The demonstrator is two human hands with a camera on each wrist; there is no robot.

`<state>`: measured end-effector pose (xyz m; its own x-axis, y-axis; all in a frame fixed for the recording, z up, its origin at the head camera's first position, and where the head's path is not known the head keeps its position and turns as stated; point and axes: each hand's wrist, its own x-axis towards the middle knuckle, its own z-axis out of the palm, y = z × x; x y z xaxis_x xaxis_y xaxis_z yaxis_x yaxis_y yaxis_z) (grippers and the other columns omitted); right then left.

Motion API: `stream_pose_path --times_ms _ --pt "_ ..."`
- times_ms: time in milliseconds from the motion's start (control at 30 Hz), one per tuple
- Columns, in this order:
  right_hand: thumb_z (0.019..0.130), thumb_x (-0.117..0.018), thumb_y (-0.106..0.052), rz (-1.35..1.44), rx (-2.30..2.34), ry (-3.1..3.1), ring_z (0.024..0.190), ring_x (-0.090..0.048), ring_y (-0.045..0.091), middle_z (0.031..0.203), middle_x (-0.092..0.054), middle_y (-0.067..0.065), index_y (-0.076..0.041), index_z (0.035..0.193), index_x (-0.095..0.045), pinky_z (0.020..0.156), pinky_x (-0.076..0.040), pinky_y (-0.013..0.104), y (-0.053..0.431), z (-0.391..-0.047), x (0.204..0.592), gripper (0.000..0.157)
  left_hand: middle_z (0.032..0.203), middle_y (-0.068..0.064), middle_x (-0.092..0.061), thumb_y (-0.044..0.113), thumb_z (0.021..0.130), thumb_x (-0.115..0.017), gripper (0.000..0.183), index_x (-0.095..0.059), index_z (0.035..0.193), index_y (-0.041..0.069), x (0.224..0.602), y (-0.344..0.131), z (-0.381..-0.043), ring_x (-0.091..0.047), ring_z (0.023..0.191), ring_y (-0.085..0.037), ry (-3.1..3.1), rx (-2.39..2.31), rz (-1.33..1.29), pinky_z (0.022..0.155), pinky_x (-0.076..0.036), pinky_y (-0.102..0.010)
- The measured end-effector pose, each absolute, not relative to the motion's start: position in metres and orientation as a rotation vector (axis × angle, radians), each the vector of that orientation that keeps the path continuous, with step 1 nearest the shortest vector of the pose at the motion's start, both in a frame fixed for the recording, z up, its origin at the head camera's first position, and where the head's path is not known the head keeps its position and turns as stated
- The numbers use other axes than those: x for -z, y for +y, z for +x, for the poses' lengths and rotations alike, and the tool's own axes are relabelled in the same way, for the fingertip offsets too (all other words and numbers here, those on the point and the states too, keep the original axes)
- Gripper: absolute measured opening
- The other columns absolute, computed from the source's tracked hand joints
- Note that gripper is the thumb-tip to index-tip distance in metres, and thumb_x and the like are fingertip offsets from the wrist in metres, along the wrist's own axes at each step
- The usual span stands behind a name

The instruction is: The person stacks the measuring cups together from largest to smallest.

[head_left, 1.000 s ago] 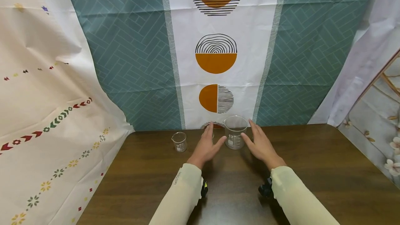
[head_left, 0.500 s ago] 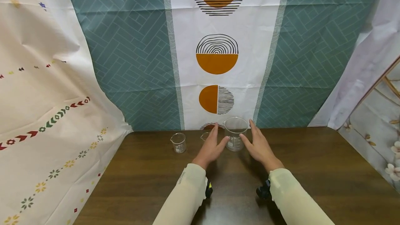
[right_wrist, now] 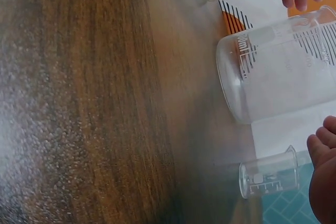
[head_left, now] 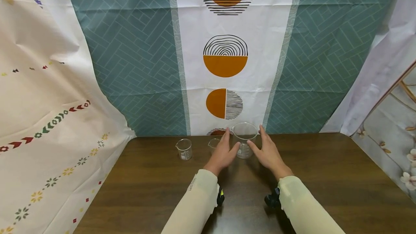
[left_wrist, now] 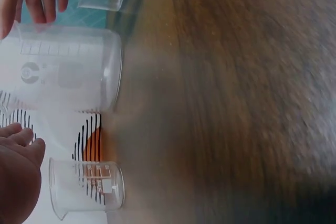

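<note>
A large clear glass beaker (head_left: 244, 138) stands upright on the brown table near its back edge. My left hand (head_left: 223, 155) is at its left side and my right hand (head_left: 269, 154) at its right, both with fingers extended. In the right wrist view a gap shows between the right hand (right_wrist: 324, 153) and the large beaker (right_wrist: 286, 72). Whether the left fingertips touch the glass, I cannot tell. Partly behind the left hand stands a small beaker (head_left: 212, 143). Another small beaker (right_wrist: 270, 174), hidden in the head view, is right of the large one.
Farther left on the table (head_left: 146, 183) stands one more small beaker (head_left: 184, 150) with a pouring lip. A patterned cloth (head_left: 224, 82) hangs directly behind the table. Other cloths hang at the left (head_left: 65, 147) and right (head_left: 383, 133) sides.
My left hand has moved right, closer to the large beaker, uncovering more of the small beaker behind it. The right hand has shifted slightly left. The beakers stay in place on the table.
</note>
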<state>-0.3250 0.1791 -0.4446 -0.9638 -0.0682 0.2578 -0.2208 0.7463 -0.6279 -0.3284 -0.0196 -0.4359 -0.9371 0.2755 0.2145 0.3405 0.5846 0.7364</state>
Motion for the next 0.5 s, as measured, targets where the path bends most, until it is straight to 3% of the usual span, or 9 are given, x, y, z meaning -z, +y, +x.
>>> stream_pose_path --times_ms 367,500 --pt "0.092 -0.055 -0.057 0.212 -1.075 -2.742 0.140 -0.033 0.044 0.154 -0.030 0.025 -0.006 0.155 -0.003 0.108 -0.031 0.062 0.177 -0.329 0.444 0.096 0.161 -0.012 -0.022 0.034 0.094 -0.050 0.077 -0.011 0.156 0.008 0.443 -0.009 -0.338 -0.029 0.145 -0.030 -2.732 1.420 -0.419 0.116 -0.027 -0.049" --pt "0.091 -0.056 -0.057 0.193 -1.080 -2.754 0.135 -0.041 0.045 0.154 -0.030 0.027 -0.005 0.155 -0.005 0.105 -0.037 0.059 0.177 -0.331 0.444 0.097 0.161 -0.011 -0.021 0.033 0.095 -0.048 0.075 -0.011 0.156 0.009 0.444 -0.006 -0.340 -0.027 0.146 -0.031 -2.753 1.449 -0.416 0.116 -0.026 -0.051"
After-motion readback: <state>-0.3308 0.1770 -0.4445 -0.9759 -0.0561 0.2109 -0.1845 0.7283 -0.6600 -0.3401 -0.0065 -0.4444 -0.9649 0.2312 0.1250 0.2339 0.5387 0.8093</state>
